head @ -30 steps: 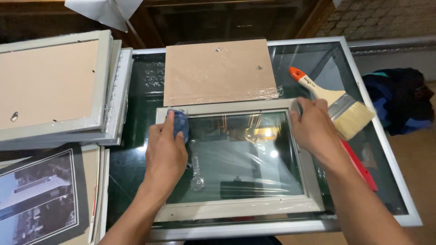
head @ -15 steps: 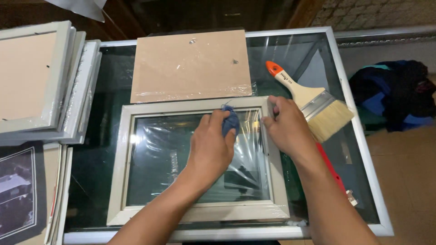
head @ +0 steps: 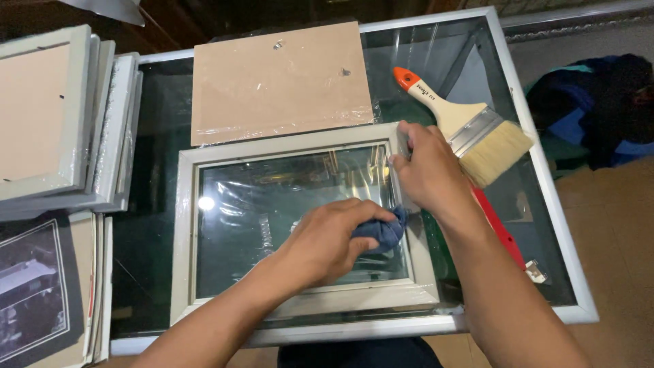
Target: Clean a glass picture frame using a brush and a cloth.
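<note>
A left hand [head: 327, 242] presses a bunched blue cloth [head: 383, 232] against the glass of a pale picture frame [head: 184, 225] on a glass-topped table [head: 545, 204], while the right hand [head: 426, 167] grips the frame's upper right corner beside a paintbrush [head: 470, 126].

Most of the blue cloth [head: 383, 232] under the left hand [head: 334, 242]; stacked frames [head: 48, 116] cut by left edge.

You've got even overhead light and a sharp frame. A lamp glare spot sits on the frame glass [head: 206, 202], streaky reflections cross the glass table [head: 436, 54], top edge goes dark.
</note>
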